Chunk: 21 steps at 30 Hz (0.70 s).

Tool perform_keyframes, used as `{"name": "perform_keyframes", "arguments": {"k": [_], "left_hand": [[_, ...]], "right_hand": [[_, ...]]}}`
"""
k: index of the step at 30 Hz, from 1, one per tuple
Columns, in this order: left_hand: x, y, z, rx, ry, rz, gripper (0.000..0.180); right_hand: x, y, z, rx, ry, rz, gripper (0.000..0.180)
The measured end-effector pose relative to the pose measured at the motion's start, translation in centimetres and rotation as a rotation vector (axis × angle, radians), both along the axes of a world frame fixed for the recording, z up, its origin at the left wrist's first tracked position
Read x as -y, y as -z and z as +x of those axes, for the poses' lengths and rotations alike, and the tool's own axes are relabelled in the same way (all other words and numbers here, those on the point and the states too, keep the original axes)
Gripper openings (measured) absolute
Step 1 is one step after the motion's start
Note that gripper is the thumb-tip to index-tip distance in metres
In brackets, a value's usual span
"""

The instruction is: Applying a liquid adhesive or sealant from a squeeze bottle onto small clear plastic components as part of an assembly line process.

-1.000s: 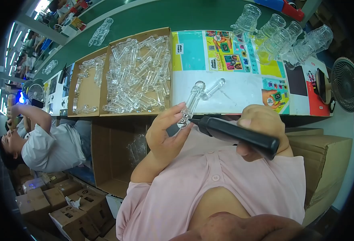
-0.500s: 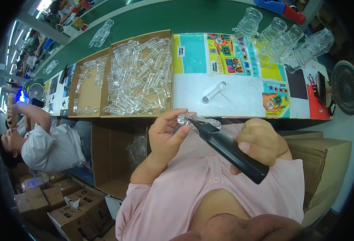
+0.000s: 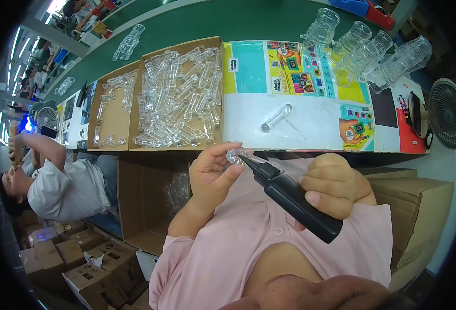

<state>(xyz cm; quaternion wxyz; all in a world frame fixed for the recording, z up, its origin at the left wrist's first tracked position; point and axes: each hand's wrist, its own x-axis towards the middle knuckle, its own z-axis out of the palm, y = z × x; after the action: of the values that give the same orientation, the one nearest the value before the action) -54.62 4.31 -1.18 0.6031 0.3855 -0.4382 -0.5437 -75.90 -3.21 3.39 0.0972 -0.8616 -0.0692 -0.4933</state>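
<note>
Between the thumb and fingers of my left hand (image 3: 210, 174) is a clear tube-like piece (image 3: 233, 156) with a rounded end, lying sideways before my chest. My right hand (image 3: 331, 186) is wrapped round a black squeeze bottle (image 3: 303, 205) with a pointed nozzle. The nozzle tip is at the rounded end of the clear piece; whether they touch I cannot tell. Part of the clear piece is hidden behind the bottle. Beyond my hands, another clear tube (image 3: 277, 118) rests on the white part of the work surface.
A cardboard tray (image 3: 221, 93) full of clear tubes stands left of centre, beside a tray (image 3: 115, 111) holding a few. Larger clear glass-like vessels (image 3: 362, 59) stand at the far right, near a fan (image 3: 444, 111). Cardboard boxes (image 3: 419, 206) flank me. A co-worker (image 3: 62, 181) sits to the left.
The black bottle has tipped slightly, its base lower and its nozzle a little further left on the clear piece. My left hand has barely shifted.
</note>
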Motion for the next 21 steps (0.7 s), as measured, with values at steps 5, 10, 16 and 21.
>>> {"name": "perform_keyframes", "arguments": {"k": [5, 10, 16, 21], "left_hand": [[-0.1, -0.1, -0.1, 0.094, -0.104, -0.092, 0.037], [0.3, 0.6, 0.1, 0.351, -0.268, -0.254, 0.038], [0.9, 0.3, 0.6, 0.68, -0.395, -0.457, 0.039], [0.9, 0.1, 0.8, 0.744, -0.434, -0.525, 0.04]], "right_hand": [[0.2, 0.2, 0.1, -0.012, -0.028, -0.046, 0.054], [-0.2, 0.7, 1.2, 0.162, -0.028, -0.074, 0.025], [-0.4, -0.4, 0.6, -0.018, 0.08, -0.05, 0.055], [-0.5, -0.5, 0.2, -0.089, 0.076, 0.129, 0.053]]}}
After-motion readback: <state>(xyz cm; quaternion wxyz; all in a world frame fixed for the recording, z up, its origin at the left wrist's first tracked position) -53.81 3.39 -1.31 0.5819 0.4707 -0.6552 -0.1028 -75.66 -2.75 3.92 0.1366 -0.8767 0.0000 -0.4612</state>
